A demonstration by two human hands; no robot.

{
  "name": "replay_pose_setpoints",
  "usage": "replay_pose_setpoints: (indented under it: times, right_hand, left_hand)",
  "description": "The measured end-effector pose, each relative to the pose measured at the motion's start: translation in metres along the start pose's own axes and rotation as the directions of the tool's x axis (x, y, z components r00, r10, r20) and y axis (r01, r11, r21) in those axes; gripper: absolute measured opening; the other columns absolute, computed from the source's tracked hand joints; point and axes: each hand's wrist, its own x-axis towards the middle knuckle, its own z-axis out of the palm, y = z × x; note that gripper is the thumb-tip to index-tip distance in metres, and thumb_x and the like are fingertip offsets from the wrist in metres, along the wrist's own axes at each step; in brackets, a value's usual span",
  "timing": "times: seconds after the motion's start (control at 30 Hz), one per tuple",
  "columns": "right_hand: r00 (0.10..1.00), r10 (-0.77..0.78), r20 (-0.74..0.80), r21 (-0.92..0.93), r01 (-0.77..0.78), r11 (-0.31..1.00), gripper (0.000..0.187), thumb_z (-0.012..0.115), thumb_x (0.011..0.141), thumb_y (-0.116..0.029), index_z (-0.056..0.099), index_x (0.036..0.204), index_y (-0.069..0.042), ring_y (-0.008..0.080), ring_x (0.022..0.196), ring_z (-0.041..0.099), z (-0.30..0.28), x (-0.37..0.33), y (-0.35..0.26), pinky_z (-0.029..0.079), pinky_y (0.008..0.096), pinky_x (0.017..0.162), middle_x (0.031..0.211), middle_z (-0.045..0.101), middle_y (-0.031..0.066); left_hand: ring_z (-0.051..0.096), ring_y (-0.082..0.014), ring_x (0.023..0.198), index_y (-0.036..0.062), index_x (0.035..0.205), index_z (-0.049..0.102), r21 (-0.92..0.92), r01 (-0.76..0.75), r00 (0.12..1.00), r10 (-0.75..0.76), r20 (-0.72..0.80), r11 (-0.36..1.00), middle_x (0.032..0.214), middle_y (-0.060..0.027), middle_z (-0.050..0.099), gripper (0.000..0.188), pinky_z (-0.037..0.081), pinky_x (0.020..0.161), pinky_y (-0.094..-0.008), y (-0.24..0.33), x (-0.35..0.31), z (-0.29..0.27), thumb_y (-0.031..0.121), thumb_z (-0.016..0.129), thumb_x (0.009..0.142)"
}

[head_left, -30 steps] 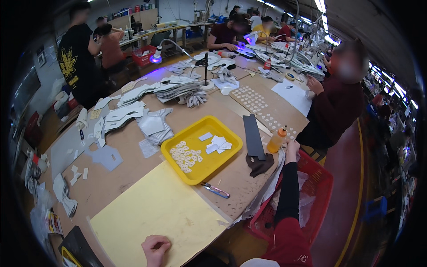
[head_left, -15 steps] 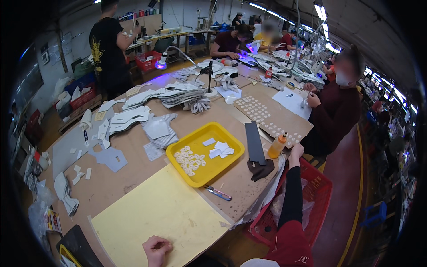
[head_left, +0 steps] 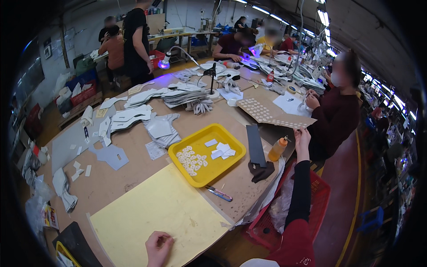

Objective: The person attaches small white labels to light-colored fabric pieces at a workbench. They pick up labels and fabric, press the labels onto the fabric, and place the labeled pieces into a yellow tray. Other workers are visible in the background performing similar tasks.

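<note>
My right hand (head_left: 303, 141), arm stretched out to the right, grips the near corner of a brown cardboard sheet (head_left: 272, 116). Rows of small pale oval pieces lie on that sheet, and its near side is lifted off the table. My left hand (head_left: 159, 245) is over the near edge of a pale yellow sheet (head_left: 155, 209), fingers curled in to the thumb; whatever they may hold is too small to make out. Between the hands stands a yellow tray (head_left: 207, 179) with pale oval pieces (head_left: 191, 161) and white cards (head_left: 223, 151).
Near my right arm are an orange squeeze bottle (head_left: 277, 149), a dark grey strip (head_left: 255, 144), a dark cloth (head_left: 261, 171) and a red crate (head_left: 318, 196). A cutter knife (head_left: 219, 193) lies by the tray. Stacked grey-white pieces (head_left: 178, 95) and a lamp (head_left: 164, 62) stand farther back. A co-worker sits at right.
My right hand has moved up and away and raised the near side of the cardboard sheet. My left hand has barely shifted. A standing person at the back has moved right.
</note>
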Motion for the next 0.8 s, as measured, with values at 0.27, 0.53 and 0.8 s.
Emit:
replay_pose_setpoints:
  times: [0.27, 0.53, 0.8]
  right_hand:
    - [0.985, -0.128, 0.111, -0.489, 0.167, 0.856, 0.013, 0.054, 0.094, 0.001, 0.056, 0.103, 0.01, 0.0204, 0.063, 0.07, 0.022, -0.003, -0.01, 0.06, 0.0289, 0.059, 0.08, 0.066, 0.0125]
    - [0.976, -0.137, 0.167, -0.628, 0.212, 0.749, 0.014, 0.056, 0.093, 0.0, 0.056, 0.099, 0.013, 0.0226, 0.063, 0.072, 0.053, -0.006, -0.02, 0.059, 0.0275, 0.054, 0.08, 0.066, 0.0135]
    - [0.991, 0.009, -0.137, 0.004, -0.009, 1.0, 0.008, 0.052, 0.09, 0.003, 0.054, 0.097, 0.004, 0.0165, 0.058, 0.061, 0.062, 0.027, -0.014, 0.058, 0.0272, 0.057, 0.081, 0.063, 0.0122]
  left_hand:
    - [0.062, -0.0123, 0.071, -0.0027, 0.08, 0.063, -0.013, 0.018, 0.999, -0.018, -0.029, 1.0, 0.081, -0.0066, 0.062, 0.009, 0.05, 0.065, -0.0237, -0.004, -0.002, 0.006, -0.011, 0.065, 0.079]
    - [0.063, -0.0151, 0.072, -0.0035, 0.079, 0.066, -0.014, 0.037, 0.999, -0.036, 0.024, 0.999, 0.08, -0.009, 0.065, 0.008, 0.051, 0.065, -0.0257, 0.002, -0.001, 0.0, -0.011, 0.064, 0.08]
    - [0.064, -0.0172, 0.073, -0.0016, 0.081, 0.069, 0.09, -0.032, 0.999, 0.03, 0.022, 0.995, 0.081, -0.0092, 0.067, 0.006, 0.052, 0.066, -0.0278, 0.007, 0.0, 0.005, -0.006, 0.072, 0.078]
